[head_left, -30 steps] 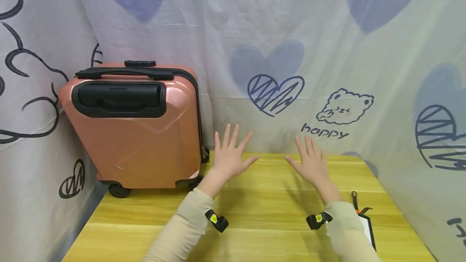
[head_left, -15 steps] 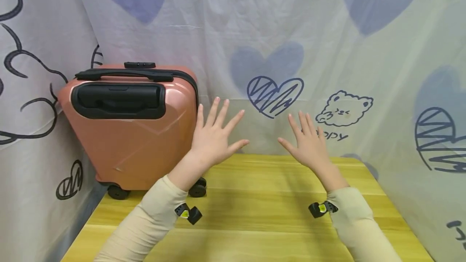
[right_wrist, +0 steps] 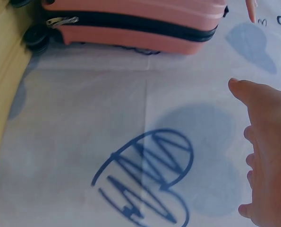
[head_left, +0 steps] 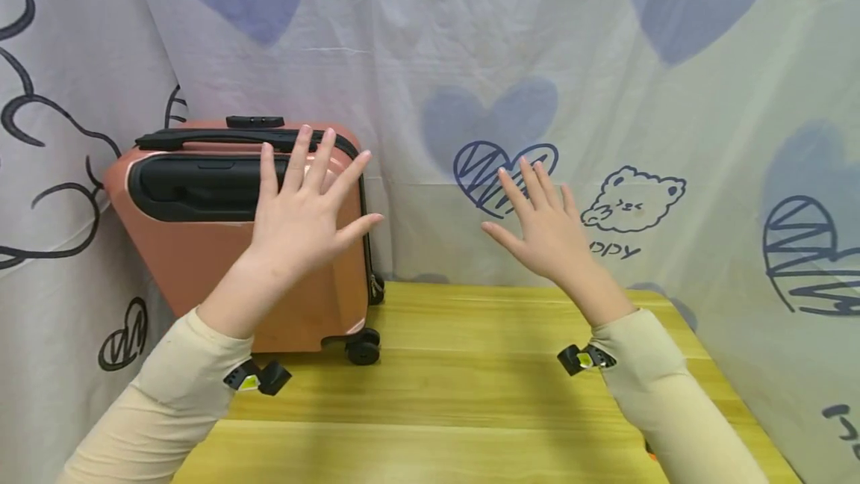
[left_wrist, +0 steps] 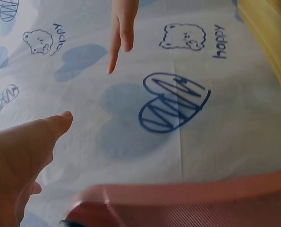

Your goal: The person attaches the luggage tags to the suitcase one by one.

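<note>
Left hand [head_left: 301, 216] higher, overlapping suitcase [head_left: 198, 256], right hand [head_left: 547, 231] raised

cream sleeves [head_left: 176, 383], black wrist cameras [head_left: 272, 378]

1. The suitcase [head_left: 195, 252] is stood on its wheels on the left part of the bench [head_left: 457, 364].
2. The bench is backed by a rear cloth [head_left: 457, 21] and flanked by a left cloth [head_left: 54, 170] and a right cloth [head_left: 806, 364].
3. The left grip [head_left: 302, 219] is held before the suitcase.
4. The right grip [head_left: 544, 226] is held right of the suitcase, well apart from the left grip.
5. A heart drawing [head_left: 480, 174] on the rear cloth is partly covered by the right grip; a bear drawing [head_left: 631, 204] is placed farther right.
</note>
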`<state>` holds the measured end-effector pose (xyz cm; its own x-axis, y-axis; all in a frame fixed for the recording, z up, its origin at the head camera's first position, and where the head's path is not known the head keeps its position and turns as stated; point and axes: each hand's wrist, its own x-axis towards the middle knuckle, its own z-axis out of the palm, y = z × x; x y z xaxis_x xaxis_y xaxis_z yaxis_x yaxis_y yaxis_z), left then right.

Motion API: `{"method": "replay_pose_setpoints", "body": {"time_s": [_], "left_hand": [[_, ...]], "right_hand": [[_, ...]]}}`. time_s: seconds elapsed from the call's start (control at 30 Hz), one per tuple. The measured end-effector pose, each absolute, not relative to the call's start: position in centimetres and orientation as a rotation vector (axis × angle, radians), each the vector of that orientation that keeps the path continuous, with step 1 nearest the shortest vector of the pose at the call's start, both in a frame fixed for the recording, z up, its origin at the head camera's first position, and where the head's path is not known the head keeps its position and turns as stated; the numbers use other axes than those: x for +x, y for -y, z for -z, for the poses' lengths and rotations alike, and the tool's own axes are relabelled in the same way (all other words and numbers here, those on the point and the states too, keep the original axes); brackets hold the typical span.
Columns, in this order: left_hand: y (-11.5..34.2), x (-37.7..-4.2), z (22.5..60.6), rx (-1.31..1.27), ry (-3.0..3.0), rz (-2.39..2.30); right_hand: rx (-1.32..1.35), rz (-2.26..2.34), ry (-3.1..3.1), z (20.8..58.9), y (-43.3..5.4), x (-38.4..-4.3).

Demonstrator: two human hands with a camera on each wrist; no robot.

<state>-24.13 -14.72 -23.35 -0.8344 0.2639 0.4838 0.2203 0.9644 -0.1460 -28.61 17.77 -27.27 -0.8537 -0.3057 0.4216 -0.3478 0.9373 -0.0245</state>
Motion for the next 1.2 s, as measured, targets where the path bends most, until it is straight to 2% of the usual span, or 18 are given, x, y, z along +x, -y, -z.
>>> {"method": "replay_pose_setpoints", "body": {"time_s": [0.53,1.2], "left_hand": [[23.5,-21.5,21.2,-0.138,2.648,-0.025],[31.8,-21.9,23.2,0.115,2.763,0.122]], "right_hand": [[0.657,-0.097,2.608,24.2,-10.2,-28.2],[0.879,-0.242,2.620,24.6,-1.6,-28.4]]}}
